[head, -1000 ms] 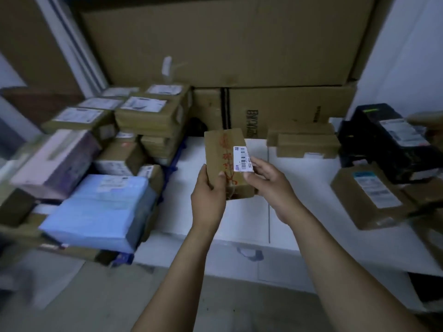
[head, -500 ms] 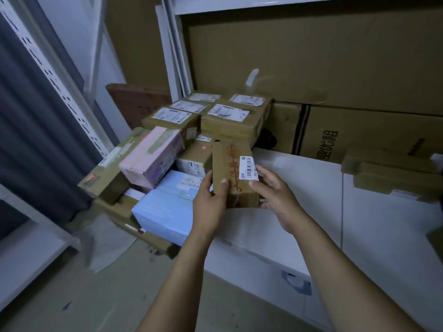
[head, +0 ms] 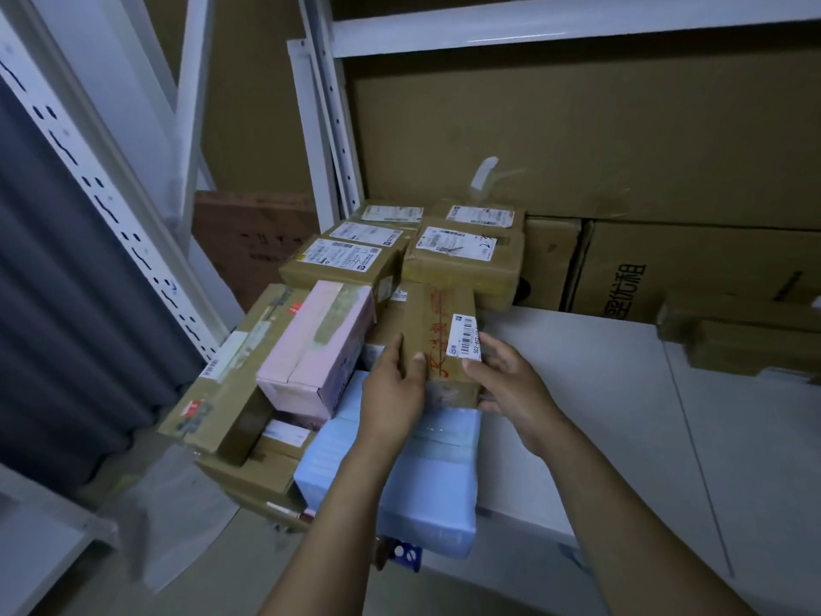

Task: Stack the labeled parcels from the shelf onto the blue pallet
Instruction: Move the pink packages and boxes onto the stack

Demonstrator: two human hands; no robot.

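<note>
The left grip and right grip both grasp the small brown parcel, over the light blue parcel on the pile. It looks like the setting-down step. Next, I think: lower it flat, then let go.

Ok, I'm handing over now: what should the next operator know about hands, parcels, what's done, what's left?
Left hand grips the small brown parcel on its left side; right hand pinches its right edge at the barcode label.
It is over the pale blue parcel, beside the pink box; not yet released.
Done: several labeled parcels stacked.
Left: set this one down, then fetch the brown parcels on the white shelf.
</note>
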